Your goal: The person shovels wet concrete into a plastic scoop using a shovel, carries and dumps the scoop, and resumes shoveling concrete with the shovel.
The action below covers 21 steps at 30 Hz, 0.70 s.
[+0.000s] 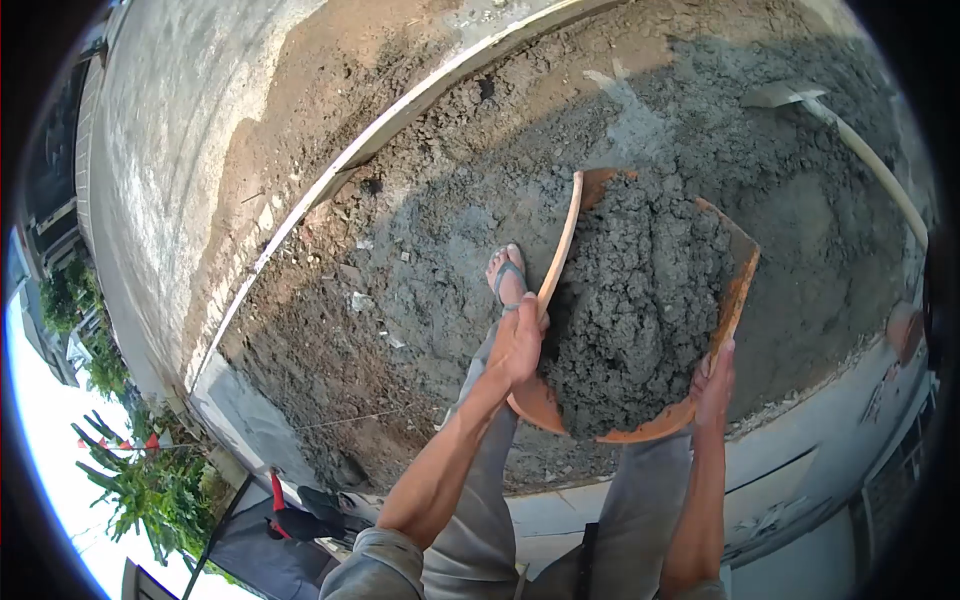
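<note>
An orange-brown container (540, 404) heaped with wet grey mortar (640, 300) is held in front of my body. My left hand (522, 342) is wrapped round its left rim, near a pale wooden strip along that edge. On the right side, my right hand (713, 384) grips the container's other rim, fingers closed on the edge. The mortar rises above the rim in rough lumps. Beneath it, the underside of the container is hidden.
A shovel (785, 94) with a pale handle lies at the upper right on wet mortar. A long pale board (345, 160) curves across the left. My sandalled foot (507, 275) stands on rough ground. A low wall (800, 450) runs below right. Another person (300, 522) is at the lower left.
</note>
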Available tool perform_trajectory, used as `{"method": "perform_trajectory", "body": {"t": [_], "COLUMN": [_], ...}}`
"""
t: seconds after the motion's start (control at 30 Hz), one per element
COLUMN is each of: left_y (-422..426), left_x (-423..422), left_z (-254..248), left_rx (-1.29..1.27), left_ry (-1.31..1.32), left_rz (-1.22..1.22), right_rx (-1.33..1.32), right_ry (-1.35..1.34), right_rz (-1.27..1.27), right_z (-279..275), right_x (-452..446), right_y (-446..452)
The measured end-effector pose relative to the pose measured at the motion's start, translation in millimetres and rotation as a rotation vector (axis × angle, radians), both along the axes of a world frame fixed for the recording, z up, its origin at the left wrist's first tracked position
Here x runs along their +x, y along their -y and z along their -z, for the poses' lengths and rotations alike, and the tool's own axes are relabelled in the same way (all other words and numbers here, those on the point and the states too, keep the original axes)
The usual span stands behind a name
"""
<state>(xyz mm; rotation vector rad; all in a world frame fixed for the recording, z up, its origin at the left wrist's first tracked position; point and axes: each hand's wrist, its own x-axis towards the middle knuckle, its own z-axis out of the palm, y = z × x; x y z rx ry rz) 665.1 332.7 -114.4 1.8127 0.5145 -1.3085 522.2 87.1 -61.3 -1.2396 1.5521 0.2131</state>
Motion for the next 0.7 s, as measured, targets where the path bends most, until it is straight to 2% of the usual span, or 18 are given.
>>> {"method": "perform_trajectory", "body": {"t": [0.07, 0.13, 0.17, 0.2, 0.27, 0.33, 0.37, 0.4, 0.43, 0.47, 0.53, 0.57, 0.7], "left_y": [-25, -51, -64, -77, -95, -111, -116, -117, -118, -124, -129, -133, -146], "left_x": [-11, -24, -28, -25, -42, -53, -59, -66, -89, -94, -102, -107, -157], "left_z": [-92, -183, -234, -246, -337, -395, -417, -435, -422, -442, -460, -468, -484], "left_rx": [-0.030, -0.087, -0.088, -0.132, -0.137, -0.169, -0.137, -0.111, -0.092, -0.077, -0.037, -0.031, 0.109], "left_ry": [0.064, 0.085, 0.094, 0.155, 0.268, 0.324, 0.358, 0.385, 0.438, 0.470, 0.464, 0.490, 0.504], "left_rz": [-0.103, -0.252, -0.301, -0.367, -0.501, -0.572, -0.656, -0.734, -0.802, -0.863, -0.991, -1.047, -1.227], "right_rx": [0.013, -0.105, -0.073, -0.090, -0.126, -0.100, -0.071, -0.122, -0.174, -0.160, 0.027, -0.017, 0.101], "right_ry": [0.025, 0.012, 0.031, 0.074, 0.201, 0.380, 0.388, 0.400, 0.410, 0.444, 0.343, 0.360, 0.388], "right_rz": [-0.165, -0.216, -0.279, -0.335, -0.466, -0.621, -0.620, -0.661, -0.701, -0.761, -0.947, -1.045, -1.280], "right_z": [-95, -197, -240, -236, -324, -358, -361, -380, -386, -396, -390, -425, -430], "right_x": [23, 57, 63, 76, 98, 123, 136, 144, 149, 164, 197, 199, 205], "right_y": [-2, -23, -22, -26, -30, -25, -10, -39, -53, -55, -53, -102, -165]}}
